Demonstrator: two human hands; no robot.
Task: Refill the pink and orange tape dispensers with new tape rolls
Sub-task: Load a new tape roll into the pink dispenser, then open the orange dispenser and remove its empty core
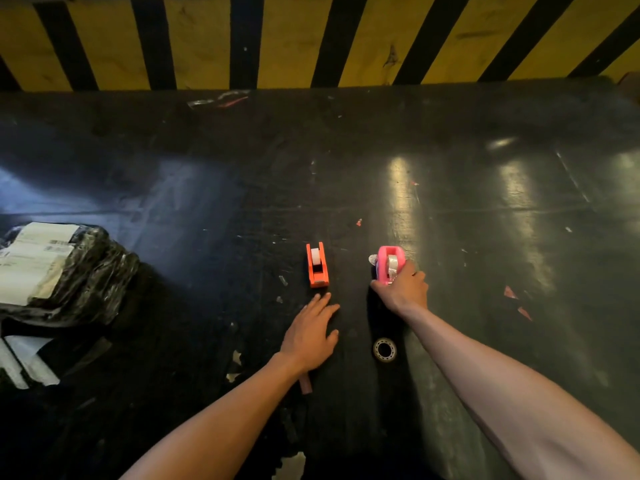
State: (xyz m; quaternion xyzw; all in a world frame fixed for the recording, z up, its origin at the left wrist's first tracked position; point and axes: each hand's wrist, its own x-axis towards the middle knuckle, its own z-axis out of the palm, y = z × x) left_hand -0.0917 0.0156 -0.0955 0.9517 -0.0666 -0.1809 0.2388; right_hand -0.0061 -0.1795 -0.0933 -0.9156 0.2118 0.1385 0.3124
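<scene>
The orange tape dispenser (317, 265) stands on the black table with a white roll in it. My left hand (311, 334) lies flat just below it, fingers apart, holding nothing. To the right, my right hand (401, 287) grips the near end of the pink tape dispenser (389, 263), which carries a clear, shiny roll. A loose clear tape roll (384, 349) lies flat on the table below the pink dispenser, between my forearms. A small brown tube (306, 385) pokes out from under my left wrist.
A black plastic parcel (97, 271) with white shipping labels sits at the left edge, with white papers (24, 362) below it. Small tape scraps (516, 299) dot the dark table (485, 209). A yellow and black striped wall (311, 39) rises behind the far edge.
</scene>
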